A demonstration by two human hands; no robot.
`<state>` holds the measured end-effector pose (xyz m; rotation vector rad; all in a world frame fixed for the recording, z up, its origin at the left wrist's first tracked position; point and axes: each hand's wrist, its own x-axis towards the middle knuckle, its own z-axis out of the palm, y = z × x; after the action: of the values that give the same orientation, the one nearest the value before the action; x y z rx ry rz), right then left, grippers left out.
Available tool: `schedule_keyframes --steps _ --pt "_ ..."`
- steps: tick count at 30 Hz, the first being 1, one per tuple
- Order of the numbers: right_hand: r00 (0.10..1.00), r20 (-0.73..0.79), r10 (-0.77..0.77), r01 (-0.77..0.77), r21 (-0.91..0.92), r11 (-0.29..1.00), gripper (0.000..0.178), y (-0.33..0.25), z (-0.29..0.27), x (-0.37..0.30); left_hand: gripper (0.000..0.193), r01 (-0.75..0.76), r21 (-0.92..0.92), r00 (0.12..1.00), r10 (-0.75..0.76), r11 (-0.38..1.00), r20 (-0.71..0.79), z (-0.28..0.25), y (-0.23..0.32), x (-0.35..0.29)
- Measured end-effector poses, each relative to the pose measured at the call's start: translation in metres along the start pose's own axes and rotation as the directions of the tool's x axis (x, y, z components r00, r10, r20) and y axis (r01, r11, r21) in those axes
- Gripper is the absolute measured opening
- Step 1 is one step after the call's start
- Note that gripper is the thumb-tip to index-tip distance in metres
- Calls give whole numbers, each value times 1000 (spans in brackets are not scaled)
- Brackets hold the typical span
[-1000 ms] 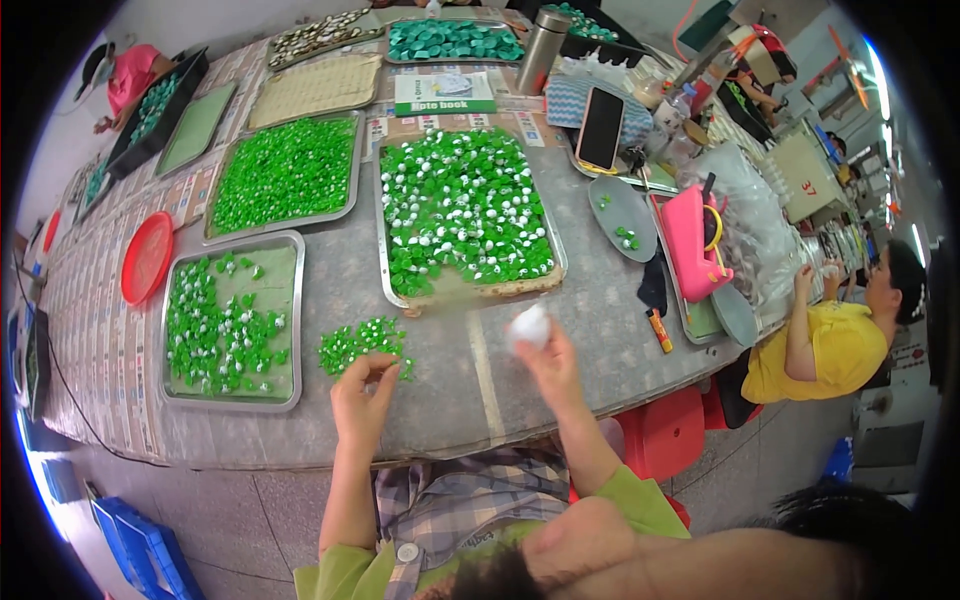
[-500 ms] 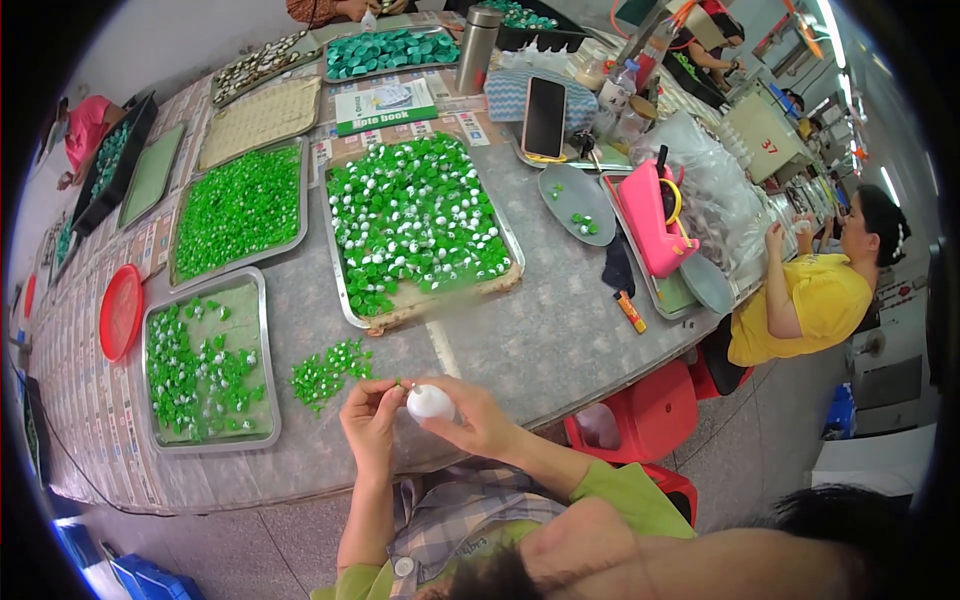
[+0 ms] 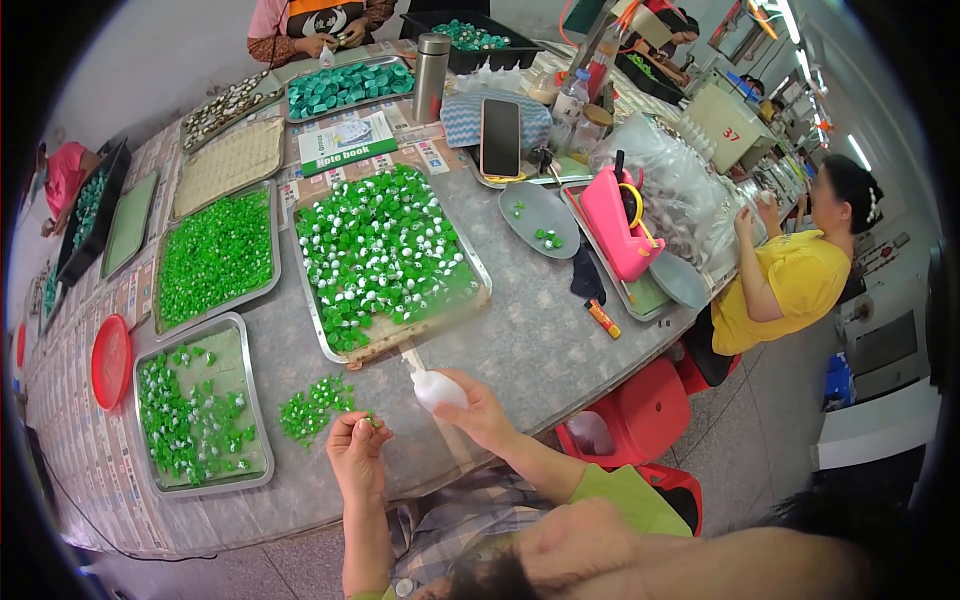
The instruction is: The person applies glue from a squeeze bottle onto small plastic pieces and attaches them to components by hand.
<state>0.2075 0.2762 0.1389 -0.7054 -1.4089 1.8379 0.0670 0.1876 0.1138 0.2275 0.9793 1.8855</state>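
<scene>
My left hand [image 3: 356, 455] is closed in a pinch on a small green piece [image 3: 371, 419], too small to make out in detail. In my right hand [image 3: 484, 412] is a white squeeze bottle [image 3: 436, 391], its narrow nozzle tilted up and away from me. The two hands are apart above the near table edge. Just left of them lies a loose pile of small green pieces [image 3: 316, 408]. Beyond is a large metal tray [image 3: 482, 272] crowded with green pieces bearing white round parts. A smaller metal tray [image 3: 262, 440] on the left holds more of these pieces, spread unevenly.
A red plate [image 3: 110, 362] lies left. Farther back are a tray of green pieces [image 3: 217, 255], a notebook [image 3: 345, 143], a steel flask [image 3: 431, 78] and a phone [image 3: 500, 138]. To the right stand a grey dish [image 3: 530, 222], a pink tape dispenser [image 3: 616, 225] and a person in yellow [image 3: 785, 285].
My hands have moved apart: the left drew back with the green piece, while the right carried the white bottle forward and to the right. The whole view has also shifted slightly.
</scene>
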Motion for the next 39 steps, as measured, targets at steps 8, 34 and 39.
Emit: schedule_keyframes --steps 8,34,39 --pt "994 -105 -35 32 -24 999 29 -1 -8 -4 11 47 -98 997 -53 994 -52 6 0 -4" --pt "855 -170 -491 445 -248 861 43 -10 2 0 15 255 -170 966 -243 952 90 7 1 -4" --pt "844 -119 -523 469 -307 828 40 -12 5 1 11 252 -190 965 -232 949 118 6 -2 -3"
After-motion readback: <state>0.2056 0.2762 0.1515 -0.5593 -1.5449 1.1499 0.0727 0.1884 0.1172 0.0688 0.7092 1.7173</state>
